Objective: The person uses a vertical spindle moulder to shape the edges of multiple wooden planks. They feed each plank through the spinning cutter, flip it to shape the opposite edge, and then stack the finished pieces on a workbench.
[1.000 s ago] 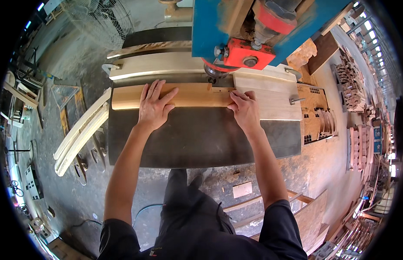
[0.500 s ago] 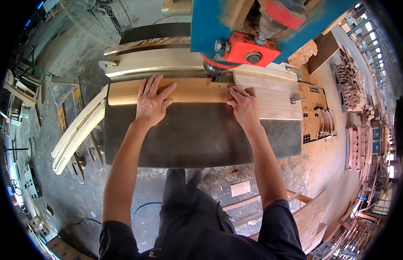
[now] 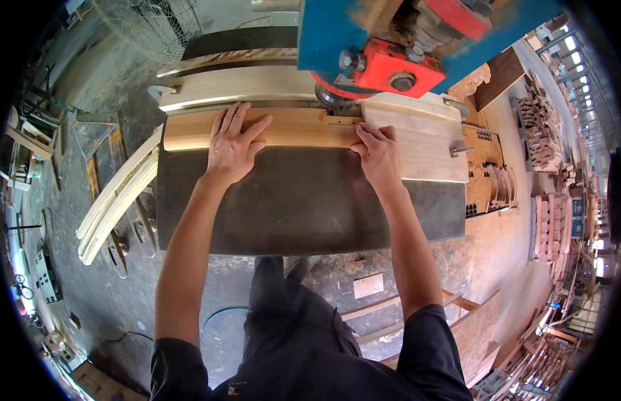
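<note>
**Wooden strip at the cutter, both hands pressing it down**

The person is standing at the near edge of a dark machine desk (image 3: 303, 207) and is holding a long light wooden strip (image 3: 293, 127) flat along the desk's far edge, under the red and blue cutter head (image 3: 390, 63). A small slot is showing in the strip just below the cutter, so some cutting seems done on that stretch; how much of the length is left to work cannot be told from here.

The left hand (image 3: 233, 144) is lying flat and spread on the strip toward the desk's far left corner, fingers splayed, pressing rather than gripping. The right hand (image 3: 379, 155) is lying with fingers together and slightly bent on the strip's right end, just beside a pale flat board (image 3: 424, 144) resting toward the far right corner. The strip is running between the hands, touching both. Behind it, a curved pale fence piece (image 3: 243, 87) is sitting along the far edge. Curved wooden slats (image 3: 113, 204) are leaning off the desk's left edge.
</note>
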A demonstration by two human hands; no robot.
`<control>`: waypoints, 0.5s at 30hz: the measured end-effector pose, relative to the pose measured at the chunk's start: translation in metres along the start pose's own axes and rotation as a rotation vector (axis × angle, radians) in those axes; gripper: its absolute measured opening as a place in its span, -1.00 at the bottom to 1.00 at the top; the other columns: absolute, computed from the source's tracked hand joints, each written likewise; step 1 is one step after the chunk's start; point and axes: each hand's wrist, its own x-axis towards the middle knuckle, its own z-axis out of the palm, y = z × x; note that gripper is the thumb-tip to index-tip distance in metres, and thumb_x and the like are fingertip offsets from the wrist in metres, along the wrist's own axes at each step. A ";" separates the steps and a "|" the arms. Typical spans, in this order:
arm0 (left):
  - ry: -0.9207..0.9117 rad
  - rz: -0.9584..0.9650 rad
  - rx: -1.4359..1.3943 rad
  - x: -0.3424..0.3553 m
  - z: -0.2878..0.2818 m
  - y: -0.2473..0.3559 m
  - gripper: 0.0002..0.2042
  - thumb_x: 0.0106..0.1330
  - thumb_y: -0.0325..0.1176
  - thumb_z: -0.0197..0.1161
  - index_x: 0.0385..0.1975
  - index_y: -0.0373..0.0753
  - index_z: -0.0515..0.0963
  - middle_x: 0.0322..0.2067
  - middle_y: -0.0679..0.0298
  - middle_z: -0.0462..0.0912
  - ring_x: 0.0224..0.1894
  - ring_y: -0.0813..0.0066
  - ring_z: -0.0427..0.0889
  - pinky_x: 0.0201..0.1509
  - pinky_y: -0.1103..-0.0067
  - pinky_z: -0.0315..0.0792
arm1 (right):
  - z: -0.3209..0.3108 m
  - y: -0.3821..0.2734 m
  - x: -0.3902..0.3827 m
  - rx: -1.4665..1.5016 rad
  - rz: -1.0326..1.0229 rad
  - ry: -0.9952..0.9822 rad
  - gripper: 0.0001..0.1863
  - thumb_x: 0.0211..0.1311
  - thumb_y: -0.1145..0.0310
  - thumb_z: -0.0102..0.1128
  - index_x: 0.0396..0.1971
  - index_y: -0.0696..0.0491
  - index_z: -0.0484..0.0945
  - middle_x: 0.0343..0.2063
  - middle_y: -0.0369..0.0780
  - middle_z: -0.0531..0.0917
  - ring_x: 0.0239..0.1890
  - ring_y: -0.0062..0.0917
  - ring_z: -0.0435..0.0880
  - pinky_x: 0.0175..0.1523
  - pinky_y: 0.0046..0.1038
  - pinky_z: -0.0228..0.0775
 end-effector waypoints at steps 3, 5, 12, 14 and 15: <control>0.000 -0.012 -0.005 0.002 0.001 -0.001 -0.42 0.28 -0.30 0.38 0.35 0.20 0.53 0.45 0.12 0.30 0.52 0.08 0.22 0.62 0.13 0.05 | 0.001 0.001 0.002 0.029 0.016 -0.005 -0.53 -0.05 0.46 0.53 -0.03 0.11 0.74 0.03 -0.28 0.77 -0.14 -0.19 0.60 0.04 -0.28 0.57; -0.005 -0.016 0.006 0.003 0.001 -0.001 -0.43 0.29 -0.30 0.38 0.35 0.20 0.53 0.45 0.12 0.30 0.52 0.08 0.22 0.62 0.14 0.05 | 0.002 0.001 0.003 0.028 0.023 -0.007 -0.53 -0.05 0.47 0.53 -0.03 0.11 0.74 0.03 -0.28 0.77 -0.13 -0.19 0.60 0.04 -0.28 0.58; 0.001 -0.020 -0.001 0.006 0.002 -0.002 -0.44 0.29 -0.29 0.41 0.33 0.24 0.54 0.42 0.11 0.33 0.51 0.09 0.24 0.62 0.14 0.05 | 0.003 0.001 0.005 0.026 0.035 -0.002 -0.53 -0.04 0.46 0.53 -0.02 0.11 0.75 0.03 -0.28 0.77 -0.13 -0.22 0.60 0.04 -0.28 0.58; 0.006 -0.017 -0.004 0.006 0.002 -0.002 -0.44 0.29 -0.29 0.42 0.33 0.24 0.54 0.42 0.10 0.33 0.51 0.09 0.24 0.62 0.14 0.05 | 0.003 0.001 0.006 0.020 0.035 -0.005 -0.53 -0.04 0.46 0.53 -0.02 0.10 0.75 0.03 -0.29 0.77 -0.14 -0.22 0.60 0.04 -0.28 0.59; 0.001 -0.021 -0.010 0.007 0.002 -0.003 -0.44 0.29 -0.29 0.42 0.33 0.24 0.54 0.42 0.10 0.33 0.51 0.09 0.24 0.62 0.14 0.05 | 0.003 0.001 0.007 0.020 0.039 -0.005 -0.53 -0.04 0.45 0.53 -0.01 0.10 0.75 0.03 -0.29 0.77 -0.14 -0.22 0.60 0.04 -0.28 0.59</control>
